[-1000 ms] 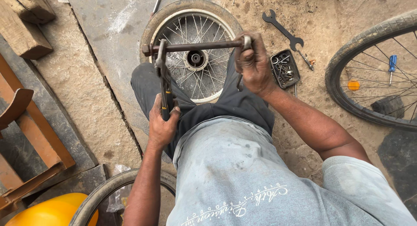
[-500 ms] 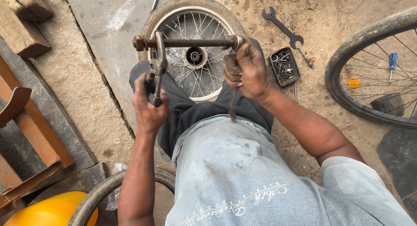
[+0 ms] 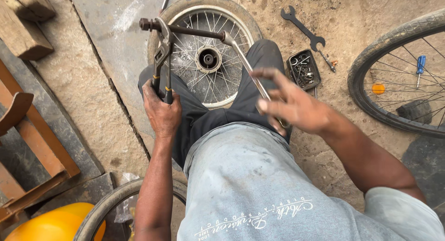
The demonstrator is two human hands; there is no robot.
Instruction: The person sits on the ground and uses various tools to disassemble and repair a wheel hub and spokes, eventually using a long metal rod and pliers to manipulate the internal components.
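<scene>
My left hand [image 3: 161, 112] grips the handles of a pair of pliers [image 3: 161, 60], whose jaws clamp a rusty bent metal rod [image 3: 194, 33] near its left end. The rod runs right, then bends down toward my lap along a shiny section [image 3: 250, 69]. My right hand [image 3: 292, 104] hovers beside that shiny section with fingers spread, off the rod. Beneath the rod a small spoked wheel [image 3: 208, 60] with a tyre lies flat on the ground between my dark-trousered knees.
A black spanner [image 3: 303, 30] and a small tray of nuts and bits [image 3: 303, 69] lie on the sandy ground to the right. A larger bicycle wheel [image 3: 398, 74] with a blue screwdriver [image 3: 419, 65] is far right. Wooden pieces [image 3: 23, 32], a tyre [image 3: 116, 204] and a yellow object [image 3: 55, 227] are left.
The rod has swung to the left with the pliers. My right hand has let go of the rod's right end and opened, moving down and right.
</scene>
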